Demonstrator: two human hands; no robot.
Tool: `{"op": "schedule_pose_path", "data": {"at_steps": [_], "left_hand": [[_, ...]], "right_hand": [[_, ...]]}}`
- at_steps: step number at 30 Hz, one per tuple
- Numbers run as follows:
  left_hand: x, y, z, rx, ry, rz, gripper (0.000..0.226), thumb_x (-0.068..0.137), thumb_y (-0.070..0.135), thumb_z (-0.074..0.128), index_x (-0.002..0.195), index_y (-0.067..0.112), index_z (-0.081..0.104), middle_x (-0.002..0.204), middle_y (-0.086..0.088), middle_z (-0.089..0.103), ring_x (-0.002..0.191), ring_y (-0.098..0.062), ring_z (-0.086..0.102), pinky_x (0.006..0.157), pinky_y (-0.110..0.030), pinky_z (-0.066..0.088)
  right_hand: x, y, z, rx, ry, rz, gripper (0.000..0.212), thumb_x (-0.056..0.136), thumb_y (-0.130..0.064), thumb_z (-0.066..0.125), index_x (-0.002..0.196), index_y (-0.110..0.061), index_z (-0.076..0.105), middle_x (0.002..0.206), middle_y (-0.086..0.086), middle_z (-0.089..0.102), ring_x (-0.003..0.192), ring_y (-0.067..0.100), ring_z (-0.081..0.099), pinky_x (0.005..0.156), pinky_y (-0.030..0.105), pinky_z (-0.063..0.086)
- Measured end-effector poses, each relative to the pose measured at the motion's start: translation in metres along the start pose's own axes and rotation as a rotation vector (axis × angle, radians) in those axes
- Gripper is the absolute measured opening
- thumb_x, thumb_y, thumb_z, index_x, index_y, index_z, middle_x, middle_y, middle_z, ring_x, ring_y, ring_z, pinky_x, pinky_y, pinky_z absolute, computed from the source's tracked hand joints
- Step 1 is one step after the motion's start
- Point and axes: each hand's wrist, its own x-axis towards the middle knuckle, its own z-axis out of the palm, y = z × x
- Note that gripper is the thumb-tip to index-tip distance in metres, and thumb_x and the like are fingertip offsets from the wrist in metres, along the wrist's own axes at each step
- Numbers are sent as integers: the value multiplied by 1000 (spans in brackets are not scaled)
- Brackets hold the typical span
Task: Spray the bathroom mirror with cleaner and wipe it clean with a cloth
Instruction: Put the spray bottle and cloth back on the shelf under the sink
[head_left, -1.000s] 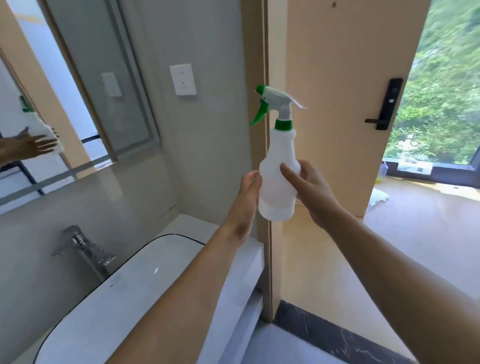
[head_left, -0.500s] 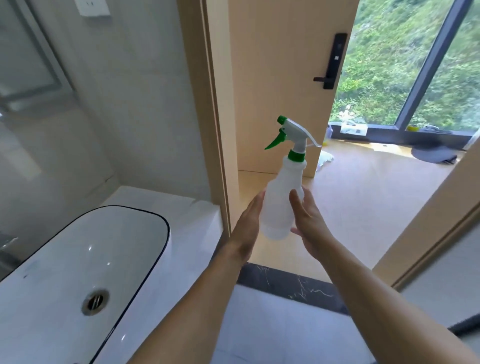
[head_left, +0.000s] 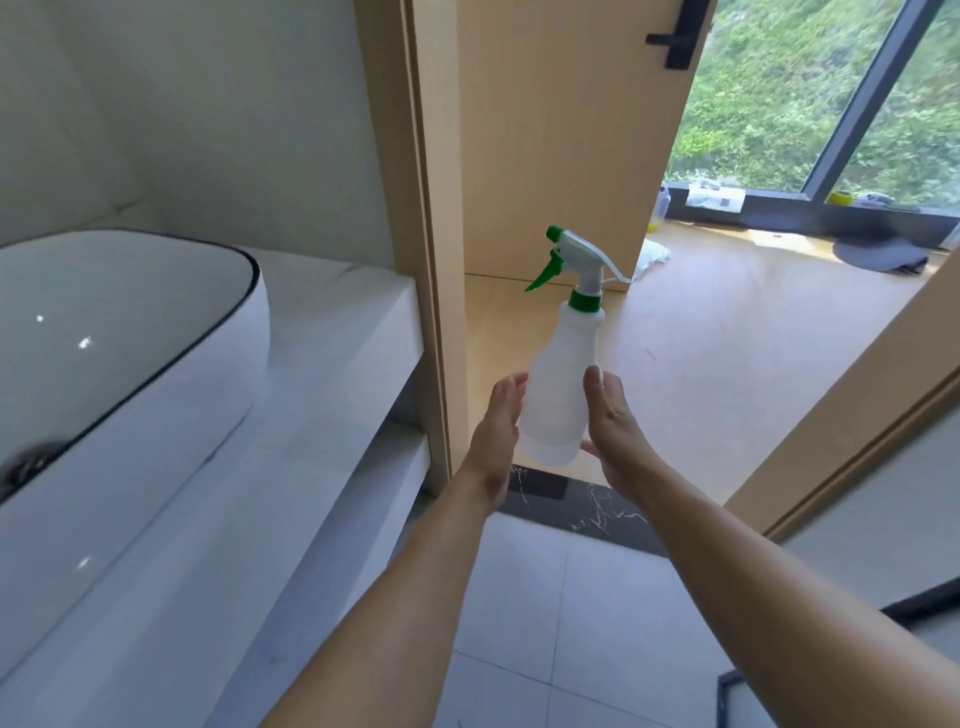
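A translucent white spray bottle (head_left: 563, 379) with a green trigger and collar stands upright in mid-air, its nozzle pointing left. My left hand (head_left: 496, 431) presses flat against its left side. My right hand (head_left: 613, 431) presses against its right side and cups under the base. Both hands hold the bottle between the palms, in front of the doorway. The mirror and any cloth are out of view.
A white basin (head_left: 156, 332) with a black rim sits on the pale counter (head_left: 332, 322) at left. A wooden door frame (head_left: 431, 234) stands just behind the bottle. An open door (head_left: 561, 130), wooden floor and large window lie beyond. Grey tiles are underfoot.
The view has swung right and down, so the mirror, tap and socket have left the frame. The bottle, still held between both hands, has come lower, in front of the doorway.
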Motion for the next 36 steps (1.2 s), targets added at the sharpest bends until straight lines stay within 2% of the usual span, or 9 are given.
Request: {"op": "schedule_pose_path", "data": {"at_steps": [3, 7, 12, 15, 18, 24, 27, 32, 36], "left_hand": [[11, -46, -13, -28, 14, -2, 46, 106, 51, 19, 140, 34, 44, 137, 22, 52, 122, 11, 45, 101, -21, 31], [21, -96, -31, -44, 16, 31, 51, 105, 54, 17, 143, 34, 44, 137, 23, 53, 120, 12, 48, 93, -16, 37], [31, -158, -54, -14, 25, 26, 63, 96, 69, 17, 147, 42, 41, 149, 21, 45, 140, -4, 37, 114, -30, 26], [37, -187, -68, -17, 37, 37, 62, 99, 65, 15, 148, 39, 41, 151, 18, 43, 141, -4, 34, 115, -29, 23], [42, -216, -85, -40, 47, 51, 61, 100, 62, 18, 149, 34, 42, 151, 16, 44, 143, -6, 35, 122, -34, 21], [40, -258, -124, -14, 119, 42, 55, 105, 53, 14, 147, 36, 45, 133, 26, 57, 124, 5, 51, 88, -13, 42], [34, -270, -141, 18, 151, 25, 49, 106, 51, 12, 138, 44, 47, 119, 34, 59, 108, 16, 55, 79, -8, 44], [25, -290, -175, 1, 250, -62, 57, 104, 58, 13, 147, 35, 42, 146, 15, 50, 134, -8, 46, 99, -25, 37], [15, -291, -194, -48, 270, -90, 62, 103, 59, 10, 148, 29, 41, 148, 5, 50, 137, -16, 44, 118, -39, 27]], "right_hand": [[10, 44, 10, 10, -15, 0, 61, 95, -65, 27, 142, -25, 33, 122, -18, 48, 114, 4, 50, 103, 53, 45], [25, 99, 23, 128, -49, 44, 51, 99, -62, 22, 139, -35, 37, 139, -5, 46, 130, 17, 44, 108, 55, 38], [35, 166, 38, 197, -94, 57, 49, 103, -56, 26, 146, -34, 35, 143, -11, 41, 139, 17, 37, 110, 53, 35], [41, 198, 50, 236, -110, 47, 46, 104, -54, 26, 144, -37, 36, 135, -17, 46, 135, 15, 40, 105, 48, 38], [49, 227, 66, 241, -133, 34, 47, 105, -52, 24, 147, -33, 35, 140, -12, 43, 136, 17, 38, 112, 54, 33], [62, 275, 110, 213, -202, 57, 49, 103, -56, 24, 146, -33, 34, 137, -7, 44, 135, 21, 41, 112, 53, 35], [63, 292, 131, 199, -249, 113, 50, 102, -59, 24, 143, -36, 37, 135, -8, 50, 127, 19, 49, 93, 41, 47], [70, 304, 159, 48, -291, 265, 57, 97, -67, 25, 143, -35, 37, 135, -2, 49, 122, 25, 50, 96, 50, 45], [72, 302, 175, -16, -338, 345, 55, 99, -64, 24, 141, -32, 37, 131, 4, 48, 115, 28, 50, 89, 51, 45]]}}
